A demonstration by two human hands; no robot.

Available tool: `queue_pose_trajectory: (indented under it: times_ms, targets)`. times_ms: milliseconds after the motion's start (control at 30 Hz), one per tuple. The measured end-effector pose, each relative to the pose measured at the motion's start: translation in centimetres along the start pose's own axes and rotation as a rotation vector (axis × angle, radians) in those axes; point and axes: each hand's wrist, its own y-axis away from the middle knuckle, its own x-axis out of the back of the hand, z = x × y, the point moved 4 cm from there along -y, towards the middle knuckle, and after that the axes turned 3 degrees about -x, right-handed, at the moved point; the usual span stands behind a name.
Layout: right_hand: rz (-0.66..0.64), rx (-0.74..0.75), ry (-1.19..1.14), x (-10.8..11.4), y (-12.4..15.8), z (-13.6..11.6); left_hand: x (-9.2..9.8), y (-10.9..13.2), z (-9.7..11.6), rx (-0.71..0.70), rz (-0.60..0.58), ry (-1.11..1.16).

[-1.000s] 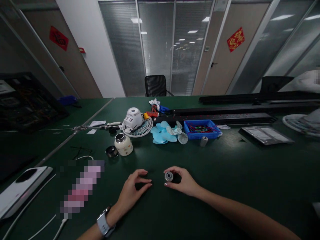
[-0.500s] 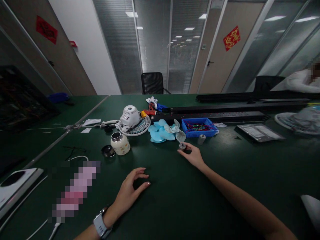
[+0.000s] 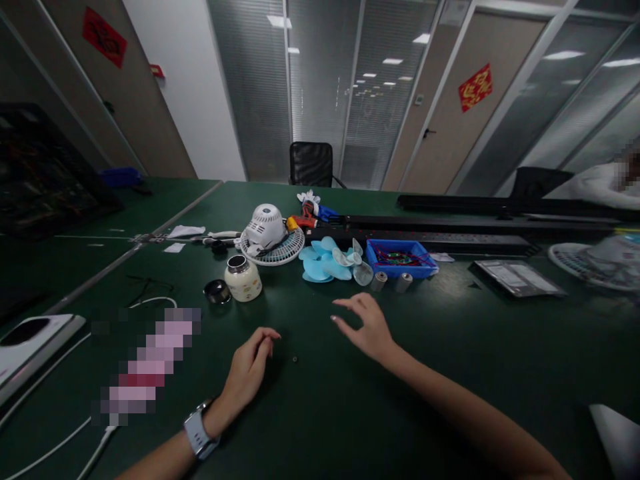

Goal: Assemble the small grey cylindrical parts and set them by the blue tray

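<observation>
My left hand (image 3: 249,365) is just above the green table, its fingertips drawn together against the thumb. Whether something small sits in that pinch I cannot make out. A tiny nut-like ring (image 3: 295,359) lies on the table to the right of it. My right hand (image 3: 369,325) is open over the table, thumb and fingers apart with nothing between them. Beyond it, two short metal cylinders, the left one (image 3: 379,281) and the right one (image 3: 403,283), stand side by side in front of a blue tray (image 3: 425,269).
Pale blue fan blades (image 3: 320,263), a white fan housing (image 3: 267,230) and a cream jar (image 3: 243,283) with its black lid (image 3: 217,292) occupy the middle. Black rails (image 3: 465,225) run along the back right. A cabled, blurred pink object (image 3: 150,363) lies left. Someone in white sits far right.
My right hand has let go of a metal cylinder beside the other one and drawn back toward me. My left hand has closed its fingers and shifted left; the small ring now shows.
</observation>
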Motion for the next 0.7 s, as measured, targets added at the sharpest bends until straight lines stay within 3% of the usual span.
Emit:
queue_pose_trajectory:
  times_ms: [67,133,233,333,433,600,700]
  targets:
    - [-0.285,0.044,-0.109,-2.8,0.5,-2.5,0.2,0.1,0.1,0.002,0.017,-0.013]
    - [-0.441,0.076,-0.155,-5.4,0.7,-3.8,0.4,0.1,0.2,-0.004,0.039,-0.027]
    - [-0.502,0.146,-0.134,-8.1,0.7,-4.5,0.6,0.1,0.4,-0.003,0.064,-0.040]
    - [-0.478,0.154,-0.141,-8.3,0.6,-4.1,0.5,0.0,0.3,-0.009,0.057,-0.050]
    - [-0.358,0.060,-0.162,-5.1,0.0,-1.8,0.3,0.0,0.0,-0.009,0.029,-0.066]
    - [0.167,-0.150,0.074,5.1,-2.4,6.0,0.0,-0.1,-0.3,-0.020,-0.016,-0.086]
    - [0.267,-0.191,0.219,8.1,-3.5,9.5,-0.1,-0.1,-0.2,-0.025,-0.027,-0.096]
